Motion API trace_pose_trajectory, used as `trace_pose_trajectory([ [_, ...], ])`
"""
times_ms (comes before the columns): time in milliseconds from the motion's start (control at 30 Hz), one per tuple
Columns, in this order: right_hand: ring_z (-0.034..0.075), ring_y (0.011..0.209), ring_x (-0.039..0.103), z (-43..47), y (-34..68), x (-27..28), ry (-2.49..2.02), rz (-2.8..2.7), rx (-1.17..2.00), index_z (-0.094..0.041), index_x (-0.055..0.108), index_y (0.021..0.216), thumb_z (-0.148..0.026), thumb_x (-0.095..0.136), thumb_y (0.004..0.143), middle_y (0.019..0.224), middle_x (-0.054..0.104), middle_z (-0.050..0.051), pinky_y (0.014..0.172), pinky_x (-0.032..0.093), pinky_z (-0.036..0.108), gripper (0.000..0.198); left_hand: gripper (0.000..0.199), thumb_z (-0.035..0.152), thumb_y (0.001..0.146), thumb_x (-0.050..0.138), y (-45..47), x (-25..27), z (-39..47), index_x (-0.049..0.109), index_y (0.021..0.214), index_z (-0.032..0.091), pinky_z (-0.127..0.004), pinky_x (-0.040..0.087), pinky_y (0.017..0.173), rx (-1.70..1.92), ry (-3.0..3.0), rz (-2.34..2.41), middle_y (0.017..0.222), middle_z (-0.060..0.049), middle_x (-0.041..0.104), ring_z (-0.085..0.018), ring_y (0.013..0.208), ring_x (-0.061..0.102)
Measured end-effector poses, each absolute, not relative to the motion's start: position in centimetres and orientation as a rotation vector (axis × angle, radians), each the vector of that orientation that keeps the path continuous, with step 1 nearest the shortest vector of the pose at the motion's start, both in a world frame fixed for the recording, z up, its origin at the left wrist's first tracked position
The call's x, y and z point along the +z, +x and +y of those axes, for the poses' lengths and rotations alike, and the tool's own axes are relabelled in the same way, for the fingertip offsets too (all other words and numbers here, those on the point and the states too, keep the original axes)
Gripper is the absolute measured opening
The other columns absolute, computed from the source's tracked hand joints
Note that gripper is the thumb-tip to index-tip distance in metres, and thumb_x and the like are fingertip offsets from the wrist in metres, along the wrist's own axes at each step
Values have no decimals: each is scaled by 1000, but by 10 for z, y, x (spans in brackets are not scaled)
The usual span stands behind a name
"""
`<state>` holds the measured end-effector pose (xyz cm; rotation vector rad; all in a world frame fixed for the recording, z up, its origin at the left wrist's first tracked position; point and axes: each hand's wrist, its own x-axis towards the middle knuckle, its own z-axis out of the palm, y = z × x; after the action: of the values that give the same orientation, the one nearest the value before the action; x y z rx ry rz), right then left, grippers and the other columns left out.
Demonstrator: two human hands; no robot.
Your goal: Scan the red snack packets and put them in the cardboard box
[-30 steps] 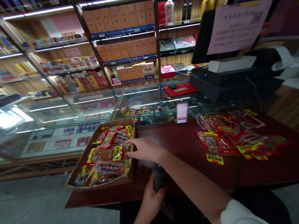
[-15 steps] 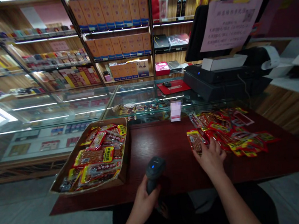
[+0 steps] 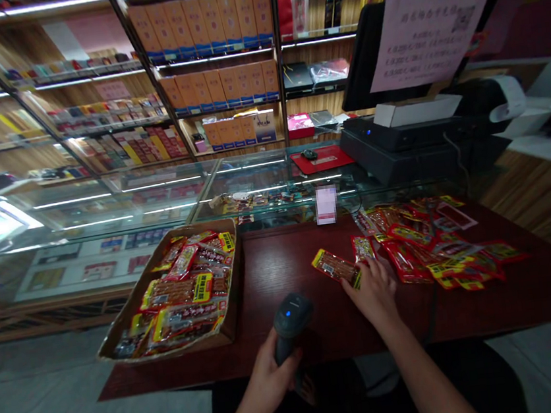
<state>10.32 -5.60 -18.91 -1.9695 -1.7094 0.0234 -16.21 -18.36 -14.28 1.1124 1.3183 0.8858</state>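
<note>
My left hand [image 3: 270, 381] is wrapped round the handle of a dark barcode scanner [image 3: 292, 316], which shows a small blue light, near the front edge of the table. Between the fingers of my right hand [image 3: 375, 288] is the near end of a snack packet [image 3: 335, 266], red and yellow with brown sticks behind its clear front. A smaller red packet [image 3: 362, 248] lies just beyond those fingers. Right of the hand spreads a loose heap of similar snack packets [image 3: 408, 234]. On the left stands an open cardboard box [image 3: 235, 310] with several packets inside.
The dark red wooden table [image 3: 271, 253] meets a glass display counter [image 3: 251, 169]. A monitor [image 3: 363, 57] with a paper sign stands at the back right above a black cash drawer [image 3: 409, 158]. A mouse [image 3: 309, 154] rests on a red mat. Stocked shelves line the wall.
My right hand has moved left with a snack packet, away from the heap. The scanner stays in my left hand, and the view has shifted slightly.
</note>
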Motion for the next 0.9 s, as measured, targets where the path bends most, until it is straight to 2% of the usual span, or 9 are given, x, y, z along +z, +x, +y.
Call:
trace_pose_trajectory([
  [100, 40, 142, 48, -54, 105, -191, -1823, -1659, 86, -21, 62, 114, -44, 63, 86, 151, 57, 21, 108, 43, 62, 36, 59, 43, 86, 69, -162, -143, -184, 52, 131, 10, -21, 36, 44, 888, 1112, 1328, 62, 11, 45, -9, 45, 41],
  [200, 33, 120, 66, -55, 109, -191, -1625, -1664, 311, -22, 57, 118, -39, 59, 89, 130, 69, 17, 103, 51, 52, 34, 54, 43, 86, 69, -163, -144, -184, 54, 126, 11, -20, 36, 44, 879, 1132, 1343, 64, 10, 46, -9, 46, 43],
  [267, 31, 109, 71, -56, 111, -190, -1565, -1668, 419, -23, 57, 118, -39, 56, 91, 121, 72, 15, 99, 54, 50, 31, 48, 43, 87, 68, -163, -145, -185, 56, 120, 11, -20, 36, 44, 862, 1157, 1340, 62, 10, 45, -9, 46, 42],
  [433, 33, 107, 74, -58, 109, -188, -1603, -1628, 477, -24, 59, 119, -36, 57, 88, 121, 75, 14, 96, 57, 49, 33, 33, 40, 89, 65, -164, -147, -186, 59, 109, 14, -20, 35, 45, 855, 1225, 1342, 60, 10, 46, -9, 46, 42],
  [600, 31, 109, 75, -57, 108, -187, -1623, -1610, 469, -25, 62, 119, -35, 58, 86, 122, 76, 13, 96, 58, 47, 35, 30, 39, 88, 65, -167, -149, -186, 61, 105, 14, -20, 36, 45, 836, 1281, 1333, 62, 8, 47, -9, 48, 43],
  [767, 31, 105, 76, -60, 111, -183, -1632, -1612, 540, -26, 63, 119, -42, 60, 86, 117, 78, 10, 94, 58, 48, 37, 34, 38, 88, 67, -168, -149, -186, 63, 110, 12, -19, 37, 45, 844, 1276, 1299, 63, 8, 48, -9, 47, 43],
  [900, 32, 103, 76, -61, 110, -177, -1587, -1472, 734, -24, 63, 119, -48, 66, 80, 113, 79, 10, 94, 57, 48, 45, 42, 34, 89, 69, -163, -145, -187, 62, 123, 12, -18, 36, 43, 911, 1202, 1303, 61, 10, 47, -8, 45, 42],
])
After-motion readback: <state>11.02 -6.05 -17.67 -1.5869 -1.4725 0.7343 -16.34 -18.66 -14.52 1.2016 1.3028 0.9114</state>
